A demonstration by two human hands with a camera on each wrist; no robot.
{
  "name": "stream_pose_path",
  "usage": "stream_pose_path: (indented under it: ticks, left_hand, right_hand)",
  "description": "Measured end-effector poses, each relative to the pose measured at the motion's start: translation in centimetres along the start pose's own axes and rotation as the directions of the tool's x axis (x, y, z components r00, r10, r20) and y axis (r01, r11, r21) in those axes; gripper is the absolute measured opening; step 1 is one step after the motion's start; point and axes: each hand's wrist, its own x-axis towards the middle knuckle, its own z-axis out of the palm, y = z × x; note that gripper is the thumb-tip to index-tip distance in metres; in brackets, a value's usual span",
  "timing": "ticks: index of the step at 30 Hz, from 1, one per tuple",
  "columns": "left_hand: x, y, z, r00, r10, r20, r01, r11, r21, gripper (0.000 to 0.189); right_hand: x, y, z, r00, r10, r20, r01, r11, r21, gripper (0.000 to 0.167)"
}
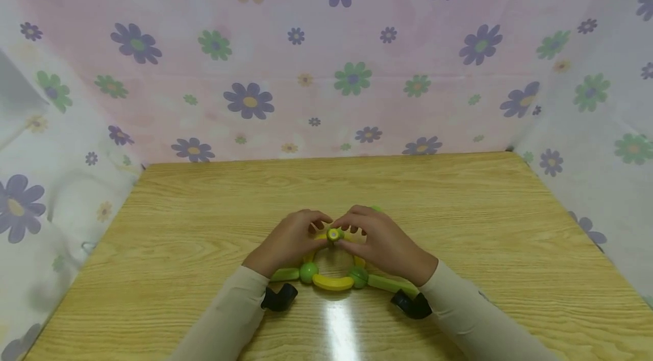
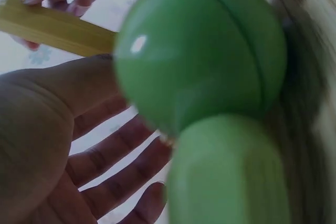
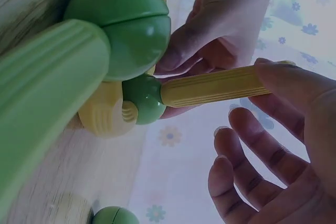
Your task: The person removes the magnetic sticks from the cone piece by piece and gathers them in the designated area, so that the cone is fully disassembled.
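Note:
My right hand (image 1: 382,239) pinches an upright yellow rod (image 3: 215,86) near its top, between thumb and fingers. The rod's lower end meets a small-looking green ball (image 3: 149,99). Around that ball curl the fingers of my left hand (image 1: 291,239), its thumb on the near side. Both belong to a ring of toy rods and balls on the table. Closer to me, a curved yellow rod (image 1: 333,282) joins a left green ball (image 1: 308,272) and a right green ball (image 1: 359,277). Ridged green rods (image 1: 393,283) stick out sideways from these, partly hidden by my arms.
The wood-grain table (image 1: 204,202) reaches back to a flowered cloth (image 1: 285,66) that hangs on three sides. Beyond my right hand a bit of green (image 1: 376,208) shows. Black pieces (image 1: 279,297) sit beside both wrists.

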Motion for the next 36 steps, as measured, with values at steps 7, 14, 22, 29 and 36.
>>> stream_pose_path:
  ticks: [7,14,22,29,36]
  left_hand:
    - [0.3,-0.1,0.9,1.000,0.006,-0.023,-0.006,1.000,0.018,0.031]
    - [0.4,-0.2,1.7,0.995,0.025,-0.095,-0.022,0.999,0.036,0.025]
    - [0.6,0.3,1.8,0.992,0.027,-0.120,-0.026,1.000,0.006,0.025]
    - [0.6,0.4,1.7,0.992,0.028,-0.121,-0.023,0.999,0.045,0.025]
    - [0.7,0.4,1.9,0.994,0.026,-0.110,-0.018,0.997,0.078,0.028]
  right_hand:
    - [0.1,0.2,0.2,0.998,0.004,-0.059,-0.007,0.999,-0.038,0.024]
    - [-0.1,0.1,0.4,0.997,0.063,-0.050,-0.066,0.996,-0.064,0.027]
    - [0.4,1.0,0.0,0.993,0.101,-0.060,-0.103,0.994,-0.033,0.022]
    - [0.7,2.3,-0.1,0.987,0.138,-0.081,-0.129,0.986,0.110,0.021]
    - [0.5,3.0,0.2,0.983,0.153,-0.100,-0.136,0.978,0.159,0.021]
